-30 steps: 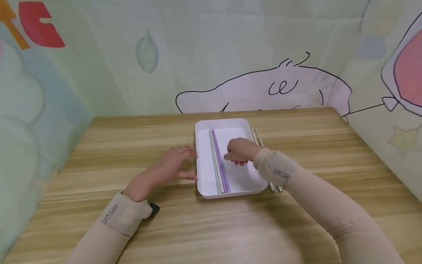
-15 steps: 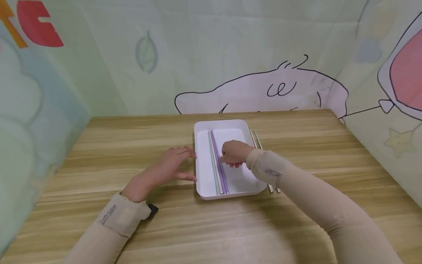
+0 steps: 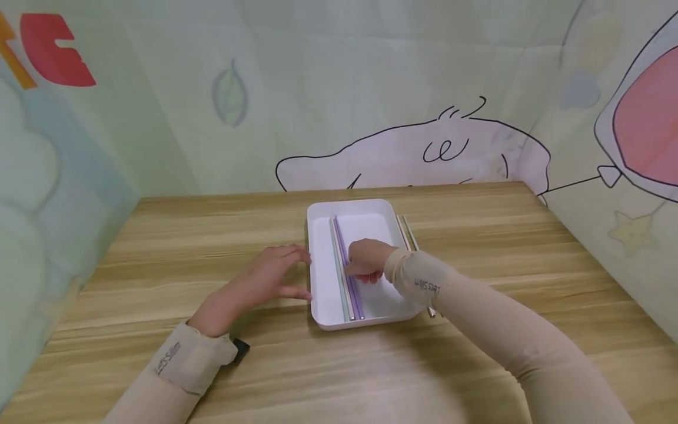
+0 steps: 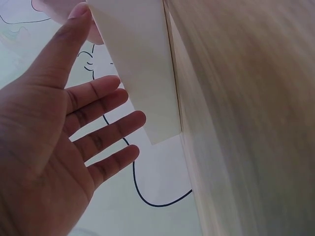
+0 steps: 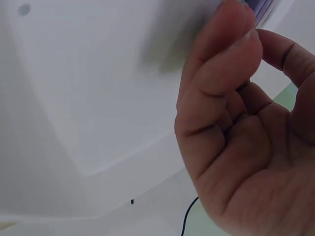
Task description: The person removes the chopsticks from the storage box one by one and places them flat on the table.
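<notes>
A white rectangular tray [image 3: 327, 324] holds several chopsticks lying lengthwise: a pale green one [image 3: 339, 271], a pinkish one and purple ones [image 3: 356, 300]. My left hand [image 3: 259, 280] is at the tray's left side, fingers spread and fairly straight; in the left wrist view the fingertips are right at the tray wall [image 4: 142, 73]. Inside the tray, my right hand [image 3: 368, 259] reaches down with bent fingers, thumb beside the purple chopsticks. The right wrist view shows curled fingers and thumb close to purple chopsticks [image 5: 266, 9]; I cannot tell whether they grip one.
Two more chopsticks [image 3: 405, 232] lie on the wooden table [image 3: 212, 235] along the tray's right side, partly hidden by the right forearm. Printed fabric walls [image 3: 175, 118] stand behind the table and at both sides.
My right hand has moved left over the tray to the purple chopsticks. My left hand stays at the tray's left side. The chopsticks lie as before; the head view has shifted slightly.
</notes>
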`<action>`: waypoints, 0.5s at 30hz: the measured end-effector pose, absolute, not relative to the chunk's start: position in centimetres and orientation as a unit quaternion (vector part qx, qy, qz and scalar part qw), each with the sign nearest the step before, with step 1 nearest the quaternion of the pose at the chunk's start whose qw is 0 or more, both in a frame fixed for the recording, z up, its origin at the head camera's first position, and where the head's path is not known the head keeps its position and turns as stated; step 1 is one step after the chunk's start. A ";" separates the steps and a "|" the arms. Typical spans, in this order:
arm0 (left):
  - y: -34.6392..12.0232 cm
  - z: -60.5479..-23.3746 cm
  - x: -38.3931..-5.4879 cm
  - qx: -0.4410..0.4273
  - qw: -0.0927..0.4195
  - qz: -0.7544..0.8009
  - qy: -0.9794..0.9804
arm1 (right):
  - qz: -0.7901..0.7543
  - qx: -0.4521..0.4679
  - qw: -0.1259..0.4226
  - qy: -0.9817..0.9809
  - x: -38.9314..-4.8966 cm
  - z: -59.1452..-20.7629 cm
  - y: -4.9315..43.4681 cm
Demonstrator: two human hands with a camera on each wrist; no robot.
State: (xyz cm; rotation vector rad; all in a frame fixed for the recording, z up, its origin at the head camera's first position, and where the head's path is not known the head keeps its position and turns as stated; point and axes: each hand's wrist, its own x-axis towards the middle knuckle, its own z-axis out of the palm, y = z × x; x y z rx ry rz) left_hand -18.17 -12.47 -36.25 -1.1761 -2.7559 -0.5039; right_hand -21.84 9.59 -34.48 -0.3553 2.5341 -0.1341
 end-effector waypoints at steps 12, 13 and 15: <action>-12.6 -36.3 -18.1 -0.390 0.060 -0.164 -0.904 | -0.040 -0.118 0.284 0.951 -21.8 -34.8 9.2; -12.6 -36.3 -18.1 -0.390 0.060 -0.164 -0.904 | -0.039 -0.116 0.281 0.952 -21.7 -34.9 9.1; -12.6 -36.3 -18.1 -0.390 0.060 -0.163 -0.904 | -0.036 -0.111 0.279 0.953 -21.7 -34.8 9.1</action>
